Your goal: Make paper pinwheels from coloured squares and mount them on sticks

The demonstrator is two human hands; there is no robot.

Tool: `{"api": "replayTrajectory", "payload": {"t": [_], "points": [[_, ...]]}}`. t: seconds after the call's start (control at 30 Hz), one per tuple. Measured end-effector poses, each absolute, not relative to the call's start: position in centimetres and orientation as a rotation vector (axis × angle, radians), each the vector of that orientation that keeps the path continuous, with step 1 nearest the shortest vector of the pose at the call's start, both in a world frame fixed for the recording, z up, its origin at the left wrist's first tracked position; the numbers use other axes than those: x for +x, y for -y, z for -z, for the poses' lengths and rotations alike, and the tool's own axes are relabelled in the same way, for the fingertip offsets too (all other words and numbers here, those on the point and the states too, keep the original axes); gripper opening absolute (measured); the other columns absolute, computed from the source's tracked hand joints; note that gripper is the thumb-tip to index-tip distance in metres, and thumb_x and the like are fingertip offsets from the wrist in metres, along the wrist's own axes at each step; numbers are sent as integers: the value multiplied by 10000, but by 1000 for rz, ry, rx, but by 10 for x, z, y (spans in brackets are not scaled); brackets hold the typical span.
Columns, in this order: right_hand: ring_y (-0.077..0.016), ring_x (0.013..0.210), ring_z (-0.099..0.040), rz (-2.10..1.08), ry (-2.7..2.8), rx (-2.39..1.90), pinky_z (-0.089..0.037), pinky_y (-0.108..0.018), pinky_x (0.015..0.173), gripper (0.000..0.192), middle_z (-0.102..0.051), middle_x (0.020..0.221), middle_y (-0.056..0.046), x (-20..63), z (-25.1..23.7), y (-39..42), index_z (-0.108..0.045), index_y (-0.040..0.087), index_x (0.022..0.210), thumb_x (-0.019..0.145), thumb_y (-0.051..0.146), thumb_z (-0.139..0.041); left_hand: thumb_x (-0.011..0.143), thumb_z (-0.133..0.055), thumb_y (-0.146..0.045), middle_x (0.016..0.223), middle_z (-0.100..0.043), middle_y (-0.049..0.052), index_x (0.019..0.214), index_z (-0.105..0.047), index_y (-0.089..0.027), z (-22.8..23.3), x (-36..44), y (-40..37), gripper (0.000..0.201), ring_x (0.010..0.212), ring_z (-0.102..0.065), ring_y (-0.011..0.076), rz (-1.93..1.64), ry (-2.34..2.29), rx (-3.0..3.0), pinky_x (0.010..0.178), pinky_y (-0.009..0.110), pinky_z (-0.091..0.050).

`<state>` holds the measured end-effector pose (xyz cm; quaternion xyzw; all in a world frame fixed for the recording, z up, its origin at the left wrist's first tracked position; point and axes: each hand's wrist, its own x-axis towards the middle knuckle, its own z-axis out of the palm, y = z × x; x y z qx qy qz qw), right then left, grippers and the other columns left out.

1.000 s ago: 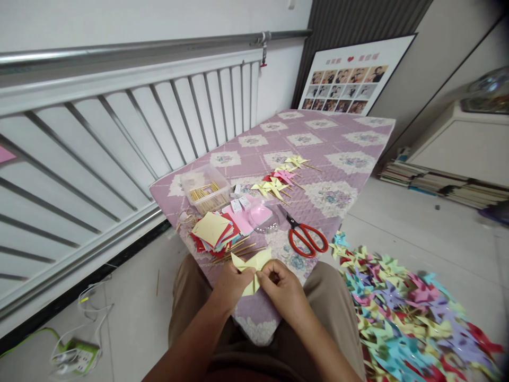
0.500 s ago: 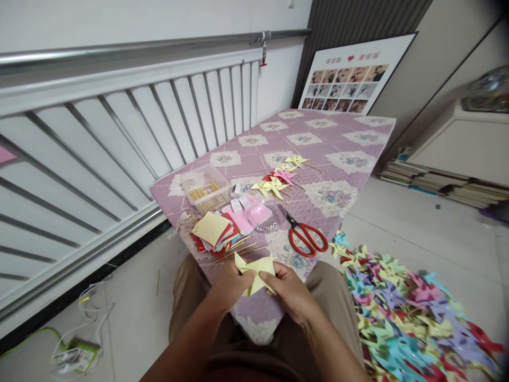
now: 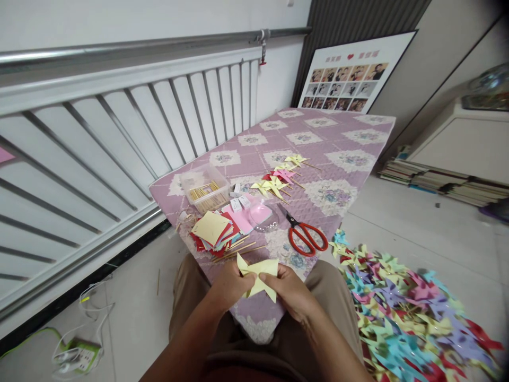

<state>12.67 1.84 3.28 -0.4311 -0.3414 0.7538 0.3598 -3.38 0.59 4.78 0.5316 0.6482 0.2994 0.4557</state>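
No brand or readable writing anywhere: the white photo board (image 3: 350, 74) leaning on the wall has a red heart and pink characters up top, too small to read, w/ rows of small photos below. Small white tags (image 3: 240, 203) near the plastic lid are also unreadable.

The pale yellow folded paper pinwheel (image 3: 258, 275) is in my hands, over the near edge of the worktop w/ purple floral quilted cover (image 3: 338, 154), above my lap. It's thin matte card, points sticking out upper left, right and lower right, corners folded in toward the centre.

My left hand (image 3: 228, 284) pinches its left side, thumb on top near the centre. My right hand (image 3: 292, 292) grips the right side, thumb on top, fingers curled under. Both hands clamped on the paper, close together, forearms coming in from below.

On the worktop just beyond: stack of coloured paper squares (image 3: 212, 231), yellow on top, w/ thin wooden sticks (image 3: 236, 249) beside it; clear plastic box of sticks (image 3: 204, 190) further back; red-handled scissors (image 3: 304, 236) to the right; a few finished paper pinwheels (image 3: 278, 178) mid-worktop. On the floor at my right, big heap of multicoloured pinwheels (image 3: 401, 313).
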Motion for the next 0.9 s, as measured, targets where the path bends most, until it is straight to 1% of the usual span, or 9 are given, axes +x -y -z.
{"api": "replayTrajectory", "payload": {"t": [0.2,0.33,0.4,0.5,0.63,0.7,0.8,0.83,0.9], "points": [[-173,581,-649,-1893,989,-1168,-486,-280,578,257,-775,743,-39,126,-34,-18,-760,160,847,661,334,-790,711,-544,-174,667,-657,6,740,-669,-131,-52,-33,-4,135,612,-557,159,-751,-1537,1322,548,237,-393],[-170,569,-639,-1808,1062,-1191,-476,-269,557,173,-762,698,-22,124,-33,-19,-757,166,796,673,288,-752,703,-554,-167,642,-650,0,702,-658,-138,-53,-31,-4,108,598,-547,156,-751,-1537,1303,532,236,-376],[-174,575,-642,-1782,1053,-1191,-481,-272,560,163,-761,704,-20,123,-30,-17,-752,173,799,674,277,-746,697,-571,-172,643,-655,0,687,-654,-152,-52,-30,-5,86,593,-543,152,-755,-1540,1283,531,234,-375],[-181,581,-651,-1789,959,-1175,-491,-280,568,174,-763,717,-19,119,-23,-15,-741,182,814,682,296,-749,707,-604,-240,634,-648,1,686,-657,-165,-50,-31,-7,94,567,-531,145,-735,-1516,1185,527,237,-376],[-181,570,-656,-1762,748,-1158,-500,-282,566,211,-761,699,-23,114,-18,-14,-727,177,799,654,318,-787,741,-623,-400,665,-639,-5,792,-658,-167,-45,-33,-8,241,578,-534,136,-863,-1343,957,555,239,-394],[-187,583,-664,-1734,640,-1126,-516,-296,597,239,-764,706,-28,112,-20,-15,-726,172,799,628,319,-806,756,-608,-466,719,-654,5,853,-657,-171,-41,-34,-6,314,620,-550,136,-966,-1251,862,572,236,-402],[-194,604,-670,-1683,532,-1078,-528,-310,624,254,-768,733,-35,110,-25,-17,-721,173,795,607,315,-818,740,-624,-518,921,-698,54,1006,-665,-177,-36,-32,-1,434,761,-595,160,-1081,-1132,819,634,246,-433],[-200,619,-675,-1674,510,-1059,-532,-316,632,257,-770,747,-37,109,-27,-17,-720,176,806,611,314,-816,719,-658,-502,992,-699,67,1061,-656,-183,-34,-30,1,467,816,-606,171,-1108,-1102,818,678,256,-450],[-219,665,-691,-1672,480,-1020,-544,-335,665,264,-773,779,-45,107,-29,-18,-717,181,838,629,315,-806,660,-741,-417,1044,-701,76,1103,-639,-191,-30,-22,5,508,890,-621,190,-1148,-1068,814,768,282,-471]]}}
